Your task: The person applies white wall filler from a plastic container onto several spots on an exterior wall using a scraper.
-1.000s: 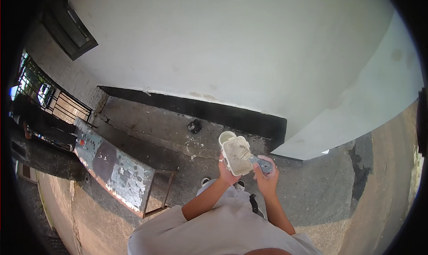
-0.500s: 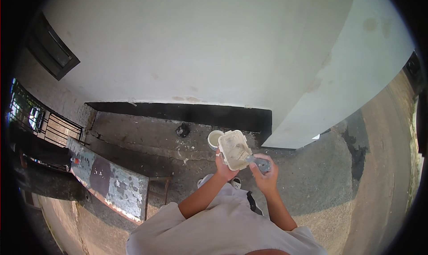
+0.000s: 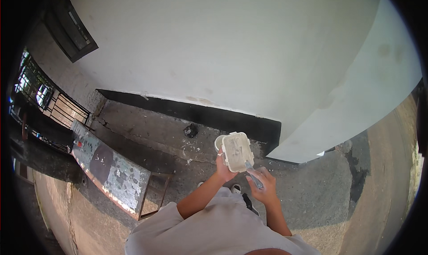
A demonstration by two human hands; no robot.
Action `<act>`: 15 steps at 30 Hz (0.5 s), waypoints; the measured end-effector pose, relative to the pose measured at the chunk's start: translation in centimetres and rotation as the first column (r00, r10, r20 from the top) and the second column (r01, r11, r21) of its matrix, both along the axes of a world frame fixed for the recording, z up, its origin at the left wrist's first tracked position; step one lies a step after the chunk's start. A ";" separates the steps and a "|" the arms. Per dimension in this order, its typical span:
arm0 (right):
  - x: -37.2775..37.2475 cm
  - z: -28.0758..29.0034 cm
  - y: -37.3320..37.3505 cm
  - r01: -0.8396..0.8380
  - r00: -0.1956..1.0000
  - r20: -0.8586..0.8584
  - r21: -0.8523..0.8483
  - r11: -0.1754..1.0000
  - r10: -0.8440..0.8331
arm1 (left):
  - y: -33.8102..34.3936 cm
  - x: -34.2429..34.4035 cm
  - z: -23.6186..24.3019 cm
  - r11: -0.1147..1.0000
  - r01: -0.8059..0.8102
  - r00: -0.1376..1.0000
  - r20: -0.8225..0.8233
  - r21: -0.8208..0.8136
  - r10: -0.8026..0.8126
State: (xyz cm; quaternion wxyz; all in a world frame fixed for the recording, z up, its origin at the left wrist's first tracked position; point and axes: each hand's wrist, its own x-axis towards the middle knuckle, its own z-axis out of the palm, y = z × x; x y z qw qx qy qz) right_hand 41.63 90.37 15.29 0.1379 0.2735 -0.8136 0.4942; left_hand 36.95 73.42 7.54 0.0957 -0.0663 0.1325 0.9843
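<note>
My left hand (image 3: 224,169) is closed on the side of an off-white plastic tub (image 3: 224,153) with rounded corners and clip tabs on its rim. Pale, whitish material is smeared over the tub's inside. In my right hand (image 3: 265,186) is a flat tool with a grey handle (image 3: 256,181), its fingers wrapped round it. The tool's front end reaches the tub's near right rim; its exact kind is hard to make out. Behind the tub, partly hidden, shows the rim of a round white bucket (image 3: 217,142).
A white wall (image 3: 214,45) with a black base band (image 3: 214,114) stands ahead. At left is a worn, paint-flecked table (image 3: 120,180), with a barred gate (image 3: 64,108) beyond. A dark crumpled lump (image 3: 191,130) lies on the concrete floor. My shoe (image 3: 236,188) shows below the tub.
My right hand has drawn the tool back from the tub's inside toward its near rim and turned the handle toward me. The view has shifted and tilted slightly.
</note>
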 end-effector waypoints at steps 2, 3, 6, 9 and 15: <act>-0.1 0.0 -0.1 -0.057 0.998 0.022 0.051 0.997 0.056 | -0.9 0.6 0.1 1.000 0.012 0.999 -0.030 0.017 -0.011; -0.3 -0.1 0.0 -0.084 0.996 0.032 0.068 0.994 0.082 | -1.2 0.8 0.1 0.999 0.044 0.997 -0.061 0.029 -0.042; -2.2 -0.1 -1.6 -0.156 0.988 0.031 0.087 0.984 0.154 | -2.4 1.4 0.4 0.999 -0.046 0.997 -0.068 0.000 0.046; -2.9 0.1 -2.7 -0.218 0.975 0.057 0.089 0.972 0.214 | -3.8 2.6 -0.1 0.995 -0.095 0.994 -0.051 -0.008 0.095; -3.2 0.8 -6.0 -0.271 0.962 0.019 -0.012 0.962 0.272 | -6.3 3.7 -0.2 0.990 -0.135 0.987 -0.087 0.049 0.139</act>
